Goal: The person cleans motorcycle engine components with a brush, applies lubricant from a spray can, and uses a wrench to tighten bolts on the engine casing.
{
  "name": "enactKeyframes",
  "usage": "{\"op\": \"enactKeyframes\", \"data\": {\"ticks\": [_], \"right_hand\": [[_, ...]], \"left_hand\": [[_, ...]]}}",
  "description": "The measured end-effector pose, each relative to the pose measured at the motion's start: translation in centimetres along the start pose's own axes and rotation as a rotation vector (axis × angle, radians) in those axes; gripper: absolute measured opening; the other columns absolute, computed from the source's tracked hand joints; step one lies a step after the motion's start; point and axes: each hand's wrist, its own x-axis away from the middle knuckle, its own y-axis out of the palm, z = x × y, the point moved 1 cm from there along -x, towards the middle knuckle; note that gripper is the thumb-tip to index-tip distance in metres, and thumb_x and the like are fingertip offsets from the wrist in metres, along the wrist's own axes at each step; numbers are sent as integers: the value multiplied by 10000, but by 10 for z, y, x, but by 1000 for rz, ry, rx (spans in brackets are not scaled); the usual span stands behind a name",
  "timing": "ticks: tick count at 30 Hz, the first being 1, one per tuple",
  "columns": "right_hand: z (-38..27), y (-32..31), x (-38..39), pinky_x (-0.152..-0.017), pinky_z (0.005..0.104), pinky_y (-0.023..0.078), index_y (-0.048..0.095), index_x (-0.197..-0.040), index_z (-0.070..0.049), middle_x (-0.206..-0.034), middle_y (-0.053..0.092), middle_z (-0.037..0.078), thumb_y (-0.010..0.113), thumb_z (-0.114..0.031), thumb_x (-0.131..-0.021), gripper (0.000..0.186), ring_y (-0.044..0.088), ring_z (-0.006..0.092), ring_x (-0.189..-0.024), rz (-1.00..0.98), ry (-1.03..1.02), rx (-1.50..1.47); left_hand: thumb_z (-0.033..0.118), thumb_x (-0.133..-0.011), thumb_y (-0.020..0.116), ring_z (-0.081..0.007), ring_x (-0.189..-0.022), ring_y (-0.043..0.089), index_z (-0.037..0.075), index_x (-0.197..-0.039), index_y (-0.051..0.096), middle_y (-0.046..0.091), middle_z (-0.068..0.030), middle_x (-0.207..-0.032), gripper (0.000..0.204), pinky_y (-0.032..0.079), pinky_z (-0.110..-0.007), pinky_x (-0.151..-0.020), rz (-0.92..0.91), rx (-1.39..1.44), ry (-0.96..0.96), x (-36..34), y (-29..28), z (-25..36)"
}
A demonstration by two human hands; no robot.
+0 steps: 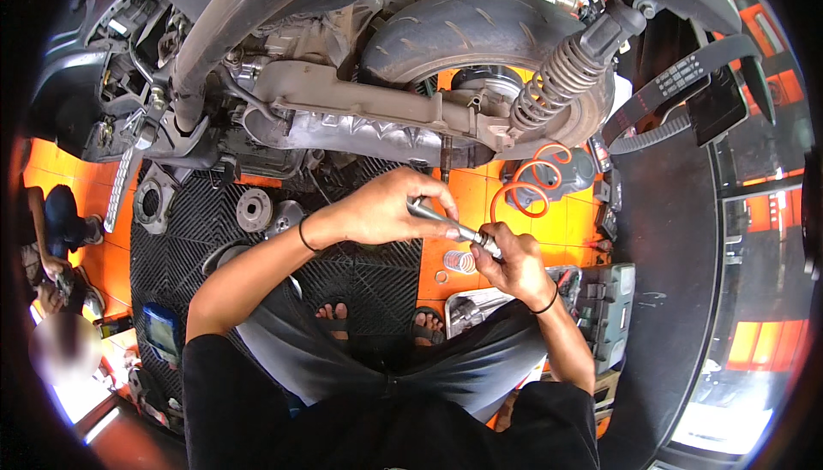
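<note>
A shiny metal socket wrench (467, 233) is held between my two hands, above my lap and just below the scooter's rear end. My left hand (386, 206) closes its fingers round the handle side. My right hand (517, 264) grips the other end, where the socket head shows past the fingertips. Beyond the hands is the scooter's long grey engine case (360, 101), with the rear tyre (463, 33) behind it and a coil-spring shock absorber (561, 84) to the right. Below the right hand, a pale coil spring (459, 262) and a small ring (441, 277) lie on the orange floor tiles.
On the black ribbed mat (369, 273) at left lie a round metal disc (255, 210) and other parts. A red coiled hose (525, 200), a tool tray (467, 311) and a grey-green toolbox (607, 316) are at right. Another person (60, 239) is at far left.
</note>
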Motion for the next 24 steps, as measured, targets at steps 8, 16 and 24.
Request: {"op": "enactKeyframes", "data": {"ticks": [8, 16, 24], "right_hand": [[18, 8, 19, -439, 445, 482, 537, -948, 16, -544, 566, 171, 735, -193, -883, 295, 619, 374, -482, -183, -51, 70], [45, 13, 44, -435, 439, 468, 496, -865, 16, -500, 493, 130, 739, -210, -867, 332, 573, 371, -449, -197, -116, 128], [61, 14, 63, -464, 461, 487, 494, -857, 28, -516, 541, 169, 712, -229, -895, 339, 604, 383, -483, -231, -82, 160]], "left_hand": [[217, -842, 818, -64, -707, 617, 61, -947, 720, 707, -19, -827, 212, 458, -257, -623, -29, -25, -114, 1, 22, -4], [174, -822, 832, -77, -673, 601, 57, -916, 720, 692, -17, -787, 187, 451, -264, -615, -26, -57, -212, -12, 57, -10], [188, -823, 828, -106, -655, 638, 53, -895, 699, 682, -45, -745, 199, 474, -283, -605, -34, -98, -156, -21, 82, -17]]}}
